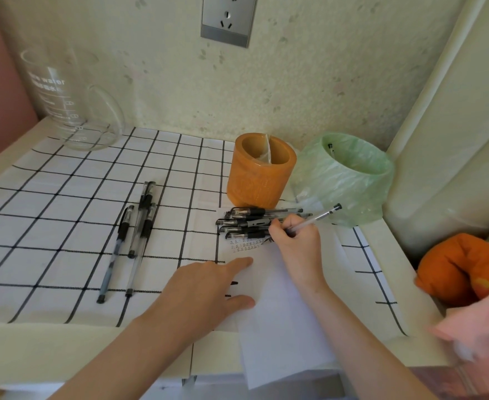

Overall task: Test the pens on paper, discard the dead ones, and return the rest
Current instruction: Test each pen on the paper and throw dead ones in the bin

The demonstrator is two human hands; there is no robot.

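Pen under test (315,219) sits in the right hand (298,243), pinched in a writing grip with its tip down on the sheet of paper (280,327) beside rows of small scribbled marks; its long axis slants up and to the right, the back end aimed toward the green bag-lined bin (350,180); the left hand (205,287) lies flat with straight fingers on the paper's left part, pinning it. Just beyond the right hand's knuckles a pile of black pens (249,223) lies across the top of the sheet, lengthwise left to right; the orange pen holder (262,171) stands just behind that pile, the bin to its right with one pen (331,148) showing inside. Four more pens (133,235) lie well apart on the left of the checked cloth (64,197). Both holder and bin are nearer the right hand, so I judge that hand will sort this pen; whether it writes is too small to tell.
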